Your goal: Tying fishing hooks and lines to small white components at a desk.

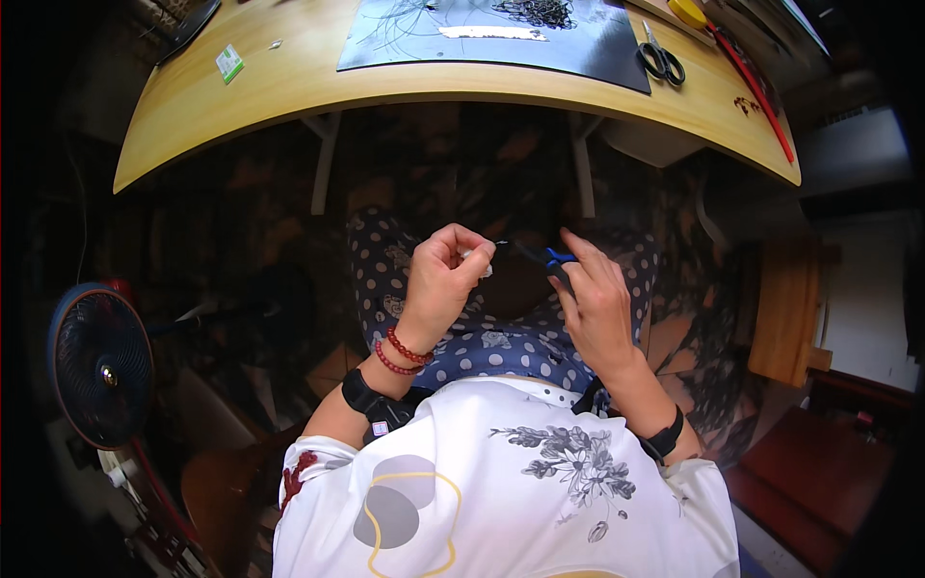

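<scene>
Above my lap, my left hand (pixel 445 268) is closed in a pinch. A tiny pale tip (pixel 501 242) sticks out past its fingertips, and a crumpled whitish bit (pixel 487 271) shows under the fingers; both are too small to name. My right hand (pixel 599 294) is wrapped round small blue-handled pliers (pixel 559 258), its index finger stretched forward along them. Their dark jaws point left at the pale tip, a short gap apart from it. Whether the jaws are parted is too dark to tell.
Ahead stands a wooden desk (pixel 260 91) with a dark mat (pixel 405 53), a tangle of black strands (pixel 535 12), a white strip (pixel 491 33), black-handled scissors (pixel 661 64), a red bar (pixel 756 91) and a small green-white packet (pixel 229 64). A fan (pixel 101 366) is at left.
</scene>
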The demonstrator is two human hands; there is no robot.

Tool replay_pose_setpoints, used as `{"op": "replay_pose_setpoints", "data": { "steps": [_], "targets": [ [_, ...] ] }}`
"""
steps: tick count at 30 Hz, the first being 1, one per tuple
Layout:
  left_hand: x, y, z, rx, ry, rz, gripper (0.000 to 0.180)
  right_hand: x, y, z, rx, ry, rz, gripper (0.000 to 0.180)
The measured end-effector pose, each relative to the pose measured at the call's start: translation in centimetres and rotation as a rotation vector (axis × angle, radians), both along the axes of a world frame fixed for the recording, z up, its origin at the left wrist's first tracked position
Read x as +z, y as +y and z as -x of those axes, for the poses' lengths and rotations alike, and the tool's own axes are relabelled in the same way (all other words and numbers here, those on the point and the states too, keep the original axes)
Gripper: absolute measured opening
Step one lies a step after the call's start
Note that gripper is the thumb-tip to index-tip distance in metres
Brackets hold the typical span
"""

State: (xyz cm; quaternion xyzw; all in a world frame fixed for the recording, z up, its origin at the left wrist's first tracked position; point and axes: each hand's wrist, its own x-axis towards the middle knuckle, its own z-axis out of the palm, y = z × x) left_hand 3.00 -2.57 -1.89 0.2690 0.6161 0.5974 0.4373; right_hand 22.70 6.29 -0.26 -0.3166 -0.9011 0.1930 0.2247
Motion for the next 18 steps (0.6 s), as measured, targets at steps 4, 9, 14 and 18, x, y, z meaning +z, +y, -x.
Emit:
{"op": "replay_pose_setpoints", "data": {
  "steps": [4, 9, 14, 18],
  "targets": [
    [0.2, 0.1, -0.2, -0.004, -0.023, 0.005, 0.01, 0.1, 0.0, 0.4, 0.009, -0.002, -0.017, 0.017],
    [0.0, 0.1, -0.2, 0.009, 0.007, 0.023, 0.011, -0.1, 0.2, 0.9, 0.026, 0.003, -0.046, 0.015],
    [-0.4, 0.1, -0.4, 0.009, -0.006, 0.017, 0.011, -0.1, 0.3, 1.1, 0.05, -0.001, -0.057, 0.015],
    [-0.5, 0.1, -0.4, -0.004, -0.015, 0.012, 0.011, 0.0, 0.2, 1.5, 0.064, -0.005, -0.025, 0.018]
  ]
}}
